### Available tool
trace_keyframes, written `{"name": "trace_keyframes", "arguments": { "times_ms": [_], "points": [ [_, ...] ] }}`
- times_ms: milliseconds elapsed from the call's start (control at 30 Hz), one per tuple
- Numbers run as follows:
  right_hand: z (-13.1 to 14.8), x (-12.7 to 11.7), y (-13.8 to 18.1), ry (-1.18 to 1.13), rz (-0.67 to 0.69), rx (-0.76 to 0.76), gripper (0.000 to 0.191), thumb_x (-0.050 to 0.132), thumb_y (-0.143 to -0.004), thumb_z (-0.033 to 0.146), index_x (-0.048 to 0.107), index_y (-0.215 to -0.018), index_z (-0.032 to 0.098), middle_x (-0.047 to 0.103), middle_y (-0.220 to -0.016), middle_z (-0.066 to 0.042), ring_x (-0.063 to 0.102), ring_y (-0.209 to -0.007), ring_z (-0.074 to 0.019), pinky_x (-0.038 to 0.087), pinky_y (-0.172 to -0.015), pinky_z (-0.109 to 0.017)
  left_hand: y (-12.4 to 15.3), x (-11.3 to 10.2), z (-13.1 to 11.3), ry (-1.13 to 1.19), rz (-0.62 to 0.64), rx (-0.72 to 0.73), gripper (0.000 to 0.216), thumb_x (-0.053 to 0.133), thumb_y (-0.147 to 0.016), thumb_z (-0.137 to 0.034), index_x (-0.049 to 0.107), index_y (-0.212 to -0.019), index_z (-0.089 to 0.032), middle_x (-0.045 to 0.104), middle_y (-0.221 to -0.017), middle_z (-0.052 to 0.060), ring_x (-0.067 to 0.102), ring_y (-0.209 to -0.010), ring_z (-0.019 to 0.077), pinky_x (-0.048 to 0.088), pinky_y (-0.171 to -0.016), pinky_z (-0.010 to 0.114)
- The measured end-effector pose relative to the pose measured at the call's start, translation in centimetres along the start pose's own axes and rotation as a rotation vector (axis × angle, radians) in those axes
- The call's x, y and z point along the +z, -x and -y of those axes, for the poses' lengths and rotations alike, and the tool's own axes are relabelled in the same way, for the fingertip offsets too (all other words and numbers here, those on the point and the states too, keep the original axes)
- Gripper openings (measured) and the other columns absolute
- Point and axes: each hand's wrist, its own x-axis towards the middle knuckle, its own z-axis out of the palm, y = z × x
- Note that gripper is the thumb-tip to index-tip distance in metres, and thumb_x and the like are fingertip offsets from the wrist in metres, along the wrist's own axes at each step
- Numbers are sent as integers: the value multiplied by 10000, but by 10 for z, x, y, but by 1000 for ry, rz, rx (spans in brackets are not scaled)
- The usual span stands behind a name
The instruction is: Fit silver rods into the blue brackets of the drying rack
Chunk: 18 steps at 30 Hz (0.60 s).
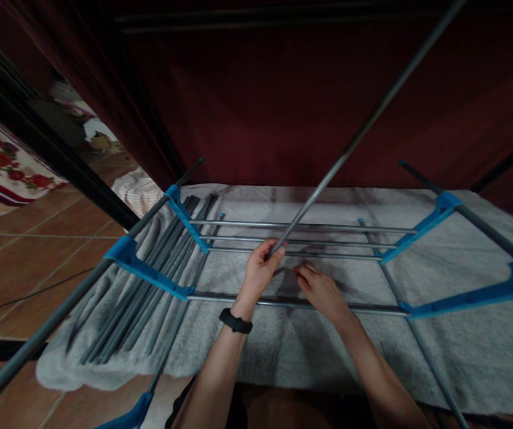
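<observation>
My left hand [263, 268], with a black wristband [235, 320], is closed around the lower end of a grey metal rod [341, 161]. The rod slants up and away to the top right. Just right of it, my right hand [321, 292] hovers over a crossbar [354, 308] of the rack, fingers loosely bent and nothing visible in them. Around both hands stands a partly assembled drying rack of grey tubes with blue plastic brackets [146, 269] on the left and more blue brackets [475, 292] on the right. Three thin crossbars [305, 225] span its far part.
Several loose grey rods [149, 280] lie on the left of the grey fleece cover [265, 351]. A dark red panel [292, 107] rises behind. Brown floor tiles [24, 262], a thin cable [37, 292] and a flowered cloth [1, 155] are at the left.
</observation>
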Motion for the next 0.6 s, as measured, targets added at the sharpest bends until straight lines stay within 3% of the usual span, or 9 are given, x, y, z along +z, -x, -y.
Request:
{"name": "trace_keyframes", "arguments": {
  "times_ms": [267,600],
  "points": [
    [-19,0,-4,-28,-88,-18,282,388,-948,304,632,-1082,257,672,-1112,-37,647,-934,-171,490,-832,-309,-1,-9,-2,-168,13,2,346,648,-797,-503,607,-694,-175,415,-597,-53,336,-576,95,289,-548,232],
    [-50,-13,-5,-91,-302,-2,294,413,-923,331,651,-1063,230,701,-1049,-61,657,-900,-200,506,-815,-348,-3,-34,-1,-244,60,-10,352,697,-740,-503,598,-687,-170,452,-616,-52,383,-598,98,290,-568,233]
  ]
}}
